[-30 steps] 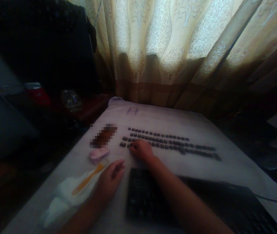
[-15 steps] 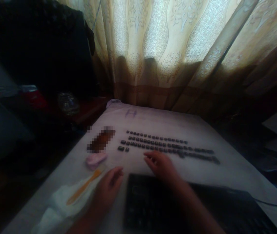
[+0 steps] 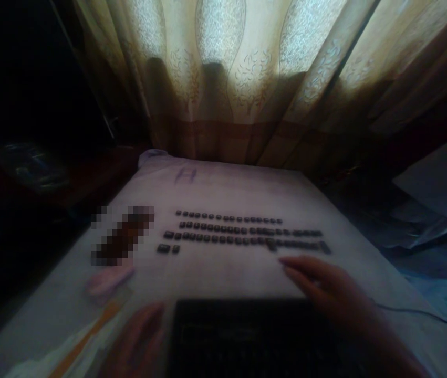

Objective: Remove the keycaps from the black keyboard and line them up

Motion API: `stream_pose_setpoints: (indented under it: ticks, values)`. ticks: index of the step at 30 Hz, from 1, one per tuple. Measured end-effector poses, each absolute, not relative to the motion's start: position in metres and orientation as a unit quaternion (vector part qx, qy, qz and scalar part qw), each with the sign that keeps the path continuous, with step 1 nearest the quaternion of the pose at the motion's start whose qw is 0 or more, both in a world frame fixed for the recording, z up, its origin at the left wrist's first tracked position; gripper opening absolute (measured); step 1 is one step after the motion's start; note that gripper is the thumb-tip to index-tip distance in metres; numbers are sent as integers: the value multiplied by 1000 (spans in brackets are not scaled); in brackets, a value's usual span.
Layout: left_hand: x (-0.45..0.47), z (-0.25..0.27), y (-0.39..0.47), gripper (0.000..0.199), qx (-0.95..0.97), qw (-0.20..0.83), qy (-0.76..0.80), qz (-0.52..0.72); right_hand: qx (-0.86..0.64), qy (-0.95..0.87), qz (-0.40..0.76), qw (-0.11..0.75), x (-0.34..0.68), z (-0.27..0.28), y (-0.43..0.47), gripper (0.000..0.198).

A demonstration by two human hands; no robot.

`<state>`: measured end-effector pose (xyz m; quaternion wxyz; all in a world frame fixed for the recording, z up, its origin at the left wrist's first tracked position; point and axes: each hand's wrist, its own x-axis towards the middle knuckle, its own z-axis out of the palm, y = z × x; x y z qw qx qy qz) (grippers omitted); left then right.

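Note:
My right hand (image 3: 321, 281), somewhat blurred, hovers over the cloth just below the rows of black keycaps (image 3: 215, 239). Its forefinger and thumb point left with their tips a little apart, and I make out nothing between them. At the left edge of the black keyboard (image 3: 242, 336) is my left hand (image 3: 138, 336), loosely curved with a gap between thumb and fingers, smeared by motion; no object shows in it. The keycaps lie in three long rows, with two more below at the left. The right forearm partly covers the keyboard.
A pink cloth (image 3: 108, 281) and an orange-handled stick (image 3: 85, 338) on white material lie to the left. Behind them is a pixelated brown item (image 3: 123, 236). A cable (image 3: 416, 311) runs right across the pale tablecloth (image 3: 239, 184). Curtains (image 3: 242, 94) hang behind the table.
The view has shifted, so the table contents sit further left. My right hand has moved right along the keycap rows and off them. My left hand stays by the keyboard's left edge.

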<state>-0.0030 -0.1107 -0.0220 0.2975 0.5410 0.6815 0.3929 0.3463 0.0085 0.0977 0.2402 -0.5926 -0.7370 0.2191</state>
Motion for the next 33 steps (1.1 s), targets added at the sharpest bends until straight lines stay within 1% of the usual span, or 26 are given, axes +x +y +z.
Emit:
stream_pose_setpoints:
  ticks: [3, 6, 8, 11, 13, 16, 20, 24, 26, 30, 33]
  values:
    - [4, -10, -104, 35, 550, 258, 694, 387, -609, -729, 181, 253, 359, 108, 3, 32]
    - [11, 1, -101, 39, 558, 242, 691, 390, -662, -690, 132, 261, 382, 103, -10, 37]
    - [15, 3, -103, 42, 555, 260, 686, 393, -711, -649, 103, 251, 407, 87, -24, 42]
    - [19, 3, -109, 49, 534, 320, 669, 407, -768, -590, 37, 246, 447, 45, -44, 52]
    - [20, 4, -114, 53, 514, 358, 658, 419, -793, -560, 43, 235, 465, 16, -57, 57]
    - [22, 7, -120, 56, 487, 393, 655, 425, -792, -556, 48, 247, 471, -10, -71, 56]
    - [27, 9, -121, 57, 484, 422, 633, 433, -798, -542, 22, 263, 463, -10, -78, 54]
    - [37, 4, -117, 59, 492, 434, 599, 459, -827, -506, 39, 241, 464, -2, -82, 46]
    - [38, 4, -116, 62, 500, 441, 585, 462, -831, -501, 51, 235, 464, -3, -86, 46]
    - [25, 9, -118, 68, 513, 409, 614, 439, -837, -500, 70, 213, 454, -9, -95, 49]
    - [7, 10, -121, 65, 516, 375, 638, 432, -830, -516, 79, 197, 442, -10, -99, 50]
